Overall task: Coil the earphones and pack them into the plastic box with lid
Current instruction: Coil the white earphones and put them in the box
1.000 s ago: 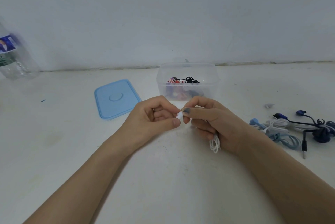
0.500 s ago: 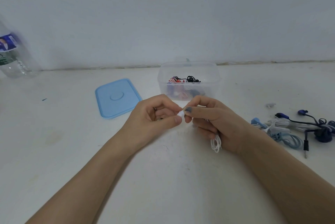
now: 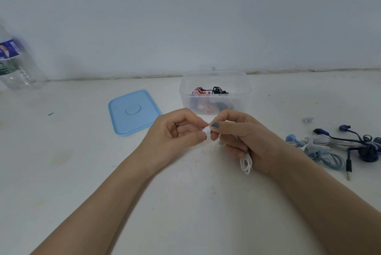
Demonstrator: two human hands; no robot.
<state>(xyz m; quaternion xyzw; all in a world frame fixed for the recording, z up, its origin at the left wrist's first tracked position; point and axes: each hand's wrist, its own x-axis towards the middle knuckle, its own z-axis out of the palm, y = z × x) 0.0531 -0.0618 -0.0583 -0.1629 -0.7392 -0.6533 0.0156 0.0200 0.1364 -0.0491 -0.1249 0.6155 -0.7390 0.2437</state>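
White earphones [image 3: 246, 163] are held between both hands over the table's middle. My right hand [image 3: 245, 139] grips the coiled bundle, whose loops hang out below the palm. My left hand [image 3: 177, 133] pinches the white end of the cord [image 3: 206, 130] between thumb and forefinger, right against my right fingertips. Just behind the hands stands the clear plastic box [image 3: 215, 81], open, with red and black earphones [image 3: 210, 91] inside. Its light blue lid [image 3: 133, 111] lies flat on the table to the left of the box.
A pile of blue, white and dark earphones [image 3: 338, 146] lies on the table at the right. A small clear ear tip [image 3: 308, 119] sits behind it. A plastic bottle [image 3: 15, 65] stands at the far left against the wall.
Both hands stay joined on the white earphones with only slight finger shifts. Nothing else has moved.
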